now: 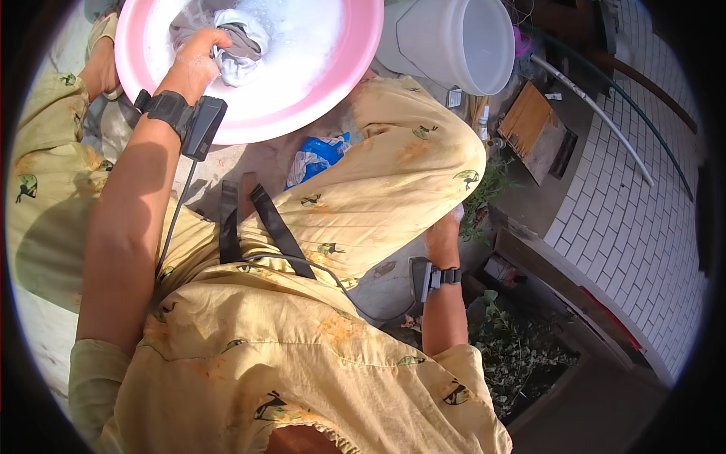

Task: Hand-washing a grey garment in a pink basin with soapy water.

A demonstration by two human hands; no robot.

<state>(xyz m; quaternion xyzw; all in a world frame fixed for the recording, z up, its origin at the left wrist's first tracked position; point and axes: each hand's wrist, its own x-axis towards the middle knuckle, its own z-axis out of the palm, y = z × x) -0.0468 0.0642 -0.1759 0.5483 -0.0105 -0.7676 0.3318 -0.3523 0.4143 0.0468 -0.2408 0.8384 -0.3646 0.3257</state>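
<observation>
A pink plastic basin (317, 108) of white, sudsy water stands at the top. Inside it, my left hand (195, 59) is closed on a wet, bunched white and grey cloth (241, 48); foam clings to the wrist. My right hand (443, 227) is down beside my bent knee at the right, its fingers hidden behind the trouser leg, with a little foam near it. A blue and white plastic packet (319, 158) lies on the ground between the basin and my thigh. Both wrists wear strapped devices with cables.
Right of the basin is a white plastic bucket (422, 42), tilted in view. Further right are a small bottle (483, 122), a wooden board (533, 130), a pale pipe (595, 116), green plants (490, 193) and a white brick-patterned surface (618, 227). Black straps (278, 227) lie across my lap.
</observation>
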